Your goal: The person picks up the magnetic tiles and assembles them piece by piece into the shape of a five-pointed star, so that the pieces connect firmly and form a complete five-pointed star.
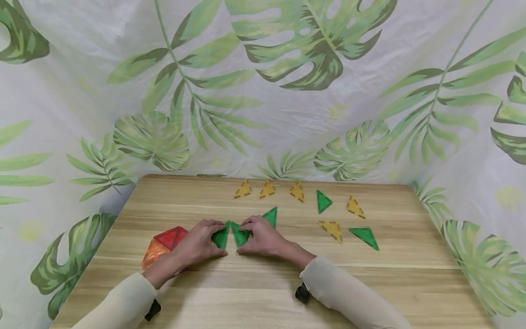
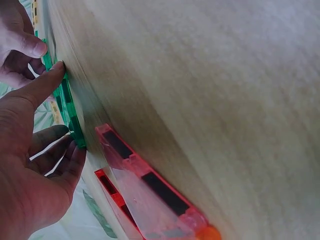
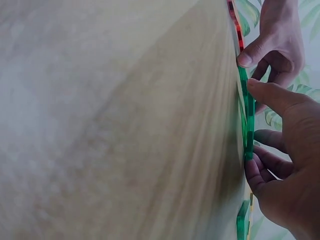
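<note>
My left hand [image 1: 200, 241] grips a green triangular magnetic tile [image 1: 221, 236] between thumb and fingers. Facing it, my right hand [image 1: 263, 236] holds another green triangular magnetic tile [image 1: 239, 235] the same way. The two tiles stand side by side just above or on the table, a narrow gap between them in the head view. Behind the right hand a further green triangle [image 1: 271, 216] lies partly covered. Left of the left hand sits a joined group with a red tile [image 1: 170, 237] and an orange tile [image 1: 154, 252]; the left forearm hides part of it.
Several yellow triangles [image 1: 268, 188] lie along the back and right of the wooden table [image 1: 263, 292]. Two more green triangles, one farther back [image 1: 323, 201] and one at the right [image 1: 365, 237], are among them. A leaf-patterned cloth [image 1: 287, 119] hangs behind the table.
</note>
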A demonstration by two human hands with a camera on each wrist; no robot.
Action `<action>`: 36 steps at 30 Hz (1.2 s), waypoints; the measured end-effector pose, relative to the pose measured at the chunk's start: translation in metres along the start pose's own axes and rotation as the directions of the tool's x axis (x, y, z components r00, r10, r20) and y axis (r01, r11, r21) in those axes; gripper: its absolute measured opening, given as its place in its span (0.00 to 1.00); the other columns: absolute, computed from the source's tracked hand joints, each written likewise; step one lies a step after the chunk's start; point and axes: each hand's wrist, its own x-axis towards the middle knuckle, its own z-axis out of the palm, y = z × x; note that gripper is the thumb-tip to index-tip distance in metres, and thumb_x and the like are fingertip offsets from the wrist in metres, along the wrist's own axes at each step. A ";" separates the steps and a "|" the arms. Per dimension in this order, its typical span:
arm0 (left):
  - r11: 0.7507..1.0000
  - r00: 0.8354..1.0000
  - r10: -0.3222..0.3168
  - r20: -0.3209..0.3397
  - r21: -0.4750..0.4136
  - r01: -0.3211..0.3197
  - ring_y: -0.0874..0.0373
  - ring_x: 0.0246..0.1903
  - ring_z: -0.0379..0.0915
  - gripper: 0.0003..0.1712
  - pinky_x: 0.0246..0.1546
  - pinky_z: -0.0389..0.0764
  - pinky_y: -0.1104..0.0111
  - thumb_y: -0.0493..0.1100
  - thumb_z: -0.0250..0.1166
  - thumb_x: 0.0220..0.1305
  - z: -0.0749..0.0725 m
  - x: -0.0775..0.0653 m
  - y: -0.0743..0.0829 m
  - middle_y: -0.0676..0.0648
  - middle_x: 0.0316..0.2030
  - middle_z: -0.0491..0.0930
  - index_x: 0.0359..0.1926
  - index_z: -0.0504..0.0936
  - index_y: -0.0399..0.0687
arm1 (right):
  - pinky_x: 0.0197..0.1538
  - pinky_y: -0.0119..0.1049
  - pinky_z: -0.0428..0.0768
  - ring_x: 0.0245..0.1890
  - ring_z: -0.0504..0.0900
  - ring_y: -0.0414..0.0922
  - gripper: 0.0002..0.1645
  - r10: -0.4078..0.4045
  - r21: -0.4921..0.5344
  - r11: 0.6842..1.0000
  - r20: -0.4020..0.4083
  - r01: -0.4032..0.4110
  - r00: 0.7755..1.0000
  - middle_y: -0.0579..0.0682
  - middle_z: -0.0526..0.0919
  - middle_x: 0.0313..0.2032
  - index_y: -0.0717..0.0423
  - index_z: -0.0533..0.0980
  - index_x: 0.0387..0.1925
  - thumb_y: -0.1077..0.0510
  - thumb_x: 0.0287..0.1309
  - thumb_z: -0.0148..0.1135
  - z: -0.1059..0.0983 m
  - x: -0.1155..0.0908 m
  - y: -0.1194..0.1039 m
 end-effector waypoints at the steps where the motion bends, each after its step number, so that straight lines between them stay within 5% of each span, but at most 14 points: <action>1: 1.000 1.000 0.001 0.001 0.001 -0.001 0.40 0.58 0.79 0.42 0.56 0.84 0.49 0.51 0.88 0.47 0.000 0.000 0.000 0.35 0.58 0.83 0.59 0.85 0.31 | 0.70 0.42 0.74 0.63 0.77 0.47 0.38 -0.003 -0.004 1.000 -0.002 0.003 1.000 0.50 0.83 0.61 0.57 0.85 0.60 0.41 0.53 0.83 0.001 0.000 0.000; 27: 1.000 1.000 0.011 0.016 0.024 -0.011 0.39 0.58 0.80 0.43 0.57 0.83 0.48 0.53 0.87 0.48 -0.001 0.002 -0.003 0.35 0.58 0.83 0.59 0.84 0.31 | 0.70 0.42 0.73 0.63 0.78 0.47 0.34 -0.033 -0.048 0.998 0.036 0.034 0.999 0.51 0.82 0.61 0.58 0.83 0.62 0.45 0.60 0.79 0.003 0.003 -0.010; 36: 0.998 0.998 0.057 0.034 0.013 -0.057 0.39 0.59 0.79 0.44 0.59 0.82 0.46 0.56 0.87 0.48 -0.006 0.008 -0.004 0.35 0.59 0.82 0.59 0.85 0.32 | 0.70 0.41 0.75 0.66 0.77 0.47 0.32 -0.046 0.074 0.996 0.047 0.043 0.998 0.53 0.80 0.64 0.59 0.81 0.65 0.49 0.64 0.76 -0.005 -0.005 0.001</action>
